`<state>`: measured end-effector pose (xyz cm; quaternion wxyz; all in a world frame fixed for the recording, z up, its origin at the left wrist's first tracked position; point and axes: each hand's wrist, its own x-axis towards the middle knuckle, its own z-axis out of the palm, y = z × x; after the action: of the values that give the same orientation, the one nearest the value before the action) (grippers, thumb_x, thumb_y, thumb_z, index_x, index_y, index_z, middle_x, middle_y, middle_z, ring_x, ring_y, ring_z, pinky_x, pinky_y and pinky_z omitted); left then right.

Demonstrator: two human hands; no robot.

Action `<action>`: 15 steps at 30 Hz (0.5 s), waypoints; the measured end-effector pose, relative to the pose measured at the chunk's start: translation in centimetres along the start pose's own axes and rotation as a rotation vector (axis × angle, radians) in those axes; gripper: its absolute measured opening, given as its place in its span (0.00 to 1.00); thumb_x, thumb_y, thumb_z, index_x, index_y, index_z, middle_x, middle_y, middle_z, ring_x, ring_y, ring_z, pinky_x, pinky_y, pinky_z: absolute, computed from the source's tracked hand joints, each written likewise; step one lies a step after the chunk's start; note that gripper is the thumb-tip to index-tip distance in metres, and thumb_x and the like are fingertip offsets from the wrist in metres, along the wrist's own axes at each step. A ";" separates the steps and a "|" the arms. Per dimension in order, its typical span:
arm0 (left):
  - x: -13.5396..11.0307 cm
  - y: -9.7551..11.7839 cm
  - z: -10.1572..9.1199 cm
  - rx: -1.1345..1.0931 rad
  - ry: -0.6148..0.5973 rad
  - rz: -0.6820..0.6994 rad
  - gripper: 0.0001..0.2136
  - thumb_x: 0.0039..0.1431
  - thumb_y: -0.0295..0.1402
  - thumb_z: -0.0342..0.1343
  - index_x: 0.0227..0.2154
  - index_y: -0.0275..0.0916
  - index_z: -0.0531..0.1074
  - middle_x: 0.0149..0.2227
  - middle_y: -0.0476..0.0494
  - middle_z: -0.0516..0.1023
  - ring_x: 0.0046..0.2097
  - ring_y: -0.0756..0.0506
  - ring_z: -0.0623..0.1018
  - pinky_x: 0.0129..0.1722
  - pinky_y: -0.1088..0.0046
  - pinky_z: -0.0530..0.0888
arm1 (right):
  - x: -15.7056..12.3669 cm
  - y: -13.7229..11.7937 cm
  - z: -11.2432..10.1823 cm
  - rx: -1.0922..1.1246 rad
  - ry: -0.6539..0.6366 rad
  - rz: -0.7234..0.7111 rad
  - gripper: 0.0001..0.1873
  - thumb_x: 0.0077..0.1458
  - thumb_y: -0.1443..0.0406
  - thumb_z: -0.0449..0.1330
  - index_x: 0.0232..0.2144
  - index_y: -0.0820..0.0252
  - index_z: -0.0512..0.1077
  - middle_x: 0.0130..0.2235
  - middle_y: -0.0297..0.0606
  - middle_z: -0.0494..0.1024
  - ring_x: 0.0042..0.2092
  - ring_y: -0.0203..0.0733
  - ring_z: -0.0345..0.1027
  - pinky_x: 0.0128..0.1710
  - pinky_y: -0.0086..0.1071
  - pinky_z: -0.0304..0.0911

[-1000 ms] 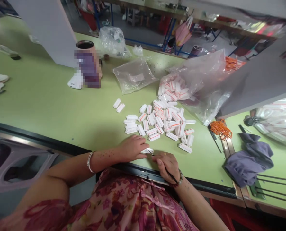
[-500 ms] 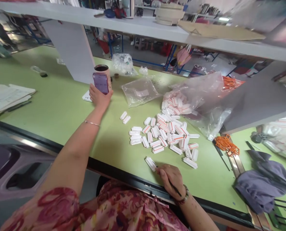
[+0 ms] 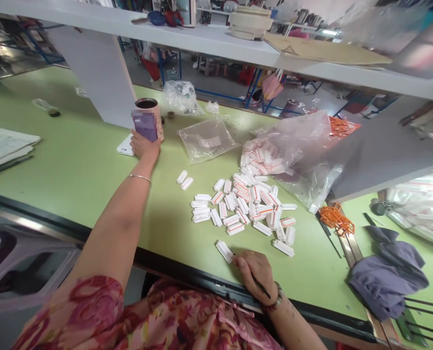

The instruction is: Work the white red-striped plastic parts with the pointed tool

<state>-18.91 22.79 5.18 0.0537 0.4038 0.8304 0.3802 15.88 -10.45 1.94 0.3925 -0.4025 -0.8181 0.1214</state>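
Observation:
My left hand (image 3: pixel 146 147) reaches far forward, its fingers around the lower part of a purple-screened phone (image 3: pixel 146 127). Right behind the phone stands an open-topped patterned cup (image 3: pixel 158 120); I cannot tell whether they touch. A second, white phone-like object (image 3: pixel 126 145) lies flat beside that hand. Near the front edge, my right hand (image 3: pixel 255 273) is closed around a thin dark pen-like tool (image 3: pixel 261 286). The tool's tip is at one white plastic piece (image 3: pixel 224 251). Beyond it lies a loose pile of similar white pieces (image 3: pixel 243 206), several with orange stripes.
An open clear bag (image 3: pixel 297 141) of white pieces spreads at the back right, near an empty-looking flat bag (image 3: pixel 207 140). Orange plastic parts (image 3: pixel 336 218) and a grey cloth (image 3: pixel 387 277) lie right. Papers (image 3: pixel 8 148) lie left. A white shelf (image 3: pixel 202 38) crosses above the table.
The whole view has shifted slightly left. In my left hand the phone leans a little more. My right hand stays by the white plastic piece with the dark tool.

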 end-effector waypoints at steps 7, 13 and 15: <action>-0.1 0.5 0.0 -0.018 0.025 -0.004 0.49 0.51 0.40 0.67 0.62 0.23 0.38 0.62 0.25 0.53 0.62 0.31 0.55 0.62 0.49 0.55 | 0.1 0.1 0.2 0.001 0.002 0.004 0.15 0.65 0.68 0.46 0.32 0.59 0.71 0.24 0.34 0.75 0.26 0.36 0.68 0.28 0.30 0.62; 0.9 -0.4 0.6 -0.201 0.039 0.001 0.48 0.49 0.41 0.69 0.61 0.24 0.43 0.63 0.29 0.53 0.65 0.29 0.49 0.64 0.42 0.46 | 0.3 -0.6 -1.0 0.045 0.014 0.082 0.20 0.68 0.64 0.43 0.32 0.58 0.73 0.22 0.32 0.75 0.24 0.35 0.70 0.27 0.30 0.63; 1.0 -1.0 0.5 -0.214 0.032 0.027 0.47 0.50 0.43 0.67 0.61 0.24 0.44 0.63 0.30 0.53 0.66 0.29 0.49 0.64 0.42 0.45 | 1.4 -0.9 -2.4 0.109 -0.003 0.100 0.21 0.69 0.61 0.42 0.38 0.57 0.74 0.21 0.31 0.74 0.24 0.34 0.70 0.28 0.29 0.65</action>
<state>-20.03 23.46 4.34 0.0782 0.4010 0.7802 0.4737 16.60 -10.27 4.76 0.4060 -0.4206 -0.7897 0.1861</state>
